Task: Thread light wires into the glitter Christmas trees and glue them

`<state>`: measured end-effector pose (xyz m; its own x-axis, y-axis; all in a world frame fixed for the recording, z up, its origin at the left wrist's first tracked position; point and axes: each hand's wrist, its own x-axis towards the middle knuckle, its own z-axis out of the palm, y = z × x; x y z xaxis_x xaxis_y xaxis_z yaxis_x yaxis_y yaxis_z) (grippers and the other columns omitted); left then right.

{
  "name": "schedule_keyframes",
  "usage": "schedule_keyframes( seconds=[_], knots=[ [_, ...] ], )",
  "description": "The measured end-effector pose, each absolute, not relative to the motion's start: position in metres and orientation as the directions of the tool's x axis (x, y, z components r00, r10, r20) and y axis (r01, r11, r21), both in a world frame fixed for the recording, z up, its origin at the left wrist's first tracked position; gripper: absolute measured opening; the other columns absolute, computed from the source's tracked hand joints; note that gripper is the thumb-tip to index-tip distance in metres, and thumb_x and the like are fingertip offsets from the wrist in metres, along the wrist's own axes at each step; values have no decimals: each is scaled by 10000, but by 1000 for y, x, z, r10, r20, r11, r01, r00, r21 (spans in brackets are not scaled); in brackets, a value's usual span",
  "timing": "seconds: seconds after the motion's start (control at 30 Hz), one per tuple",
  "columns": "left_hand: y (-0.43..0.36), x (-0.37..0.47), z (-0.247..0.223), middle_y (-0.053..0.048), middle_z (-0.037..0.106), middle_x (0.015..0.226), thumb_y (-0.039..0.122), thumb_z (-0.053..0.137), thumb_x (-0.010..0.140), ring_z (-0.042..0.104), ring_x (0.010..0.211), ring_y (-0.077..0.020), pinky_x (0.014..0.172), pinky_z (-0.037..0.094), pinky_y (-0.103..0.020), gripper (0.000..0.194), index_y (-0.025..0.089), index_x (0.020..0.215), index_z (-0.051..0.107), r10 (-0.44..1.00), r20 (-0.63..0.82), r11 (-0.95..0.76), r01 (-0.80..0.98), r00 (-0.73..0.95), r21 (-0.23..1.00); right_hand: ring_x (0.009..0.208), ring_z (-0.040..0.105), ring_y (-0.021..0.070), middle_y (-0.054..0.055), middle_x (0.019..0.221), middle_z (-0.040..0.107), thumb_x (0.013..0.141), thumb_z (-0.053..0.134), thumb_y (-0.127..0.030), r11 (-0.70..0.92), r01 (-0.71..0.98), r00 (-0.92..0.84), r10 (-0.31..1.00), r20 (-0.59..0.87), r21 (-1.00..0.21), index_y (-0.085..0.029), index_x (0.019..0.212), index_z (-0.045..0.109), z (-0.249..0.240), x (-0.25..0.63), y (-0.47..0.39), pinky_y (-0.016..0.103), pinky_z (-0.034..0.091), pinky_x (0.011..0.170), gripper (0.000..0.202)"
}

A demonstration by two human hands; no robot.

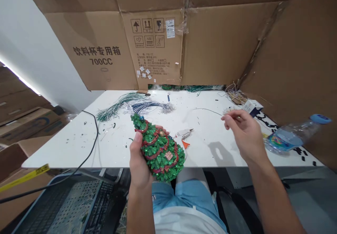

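White desk (113,146): miniature Christmas tree (160,151), grasped in fingers of left hand (140,158); thin wire (209,110), apparently pinched by right hand (243,132). Judged step: wire handling; next move calls for steadiness.

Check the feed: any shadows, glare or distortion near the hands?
Head view: a soft shadow, apparently from the right hand, falls on the white table; head view: glitter glints on the tree in the left hand; head view: the right forearm looks stretched toward the edge, probably by a wide lens.
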<state>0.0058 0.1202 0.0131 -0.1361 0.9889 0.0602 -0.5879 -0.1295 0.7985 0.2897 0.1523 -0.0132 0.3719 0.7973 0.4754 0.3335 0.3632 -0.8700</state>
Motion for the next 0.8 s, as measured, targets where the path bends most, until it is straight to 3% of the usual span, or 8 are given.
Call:
schedule_keyframes(
  seconds=[0.1,0.27,0.43,0.63,0.8],
  knots=[
    [115,17,17,-129,824,963,702,752,883,785,806,-273,762,673,-394,578,140,1006,810,995,51,-93,-597,-87,797,857,679,212,16,929,714,909,882,-394,416,157,494,752,436,-896,-264,1045,731,-17,294,118,355,517,747,240],
    [109,28,17,-140,820,964,716,730,900,762,788,-257,717,648,-361,648,116,1120,837,993,72,-6,-563,94,827,740,566,185,14,871,675,895,875,-319,530,25,548,701,455,-847,-268,943,760,-6,298,93,376,484,725,135],
    [113,36,8,-189,818,1265,694,698,938,781,941,-282,823,666,-377,615,127,1107,865,973,122,-11,-484,198,875,735,561,188,24,831,687,880,843,-209,665,-7,584,609,537,-747,-257,919,752,6,298,87,350,414,664,110],
    [108,45,12,-196,761,1439,662,673,974,778,964,-269,821,657,-362,573,137,1085,875,935,84,113,-512,346,852,774,582,187,27,870,669,909,815,-234,516,-62,503,755,420,-854,-259,924,762,8,300,80,327,438,649,61],
    [103,54,12,-221,760,1436,690,556,1020,781,873,-280,812,643,-414,660,122,1092,885,798,55,301,-475,601,827,749,578,166,15,862,663,910,849,-260,501,-26,499,756,423,-865,-259,936,765,5,293,79,310,473,659,88]
  ],
)
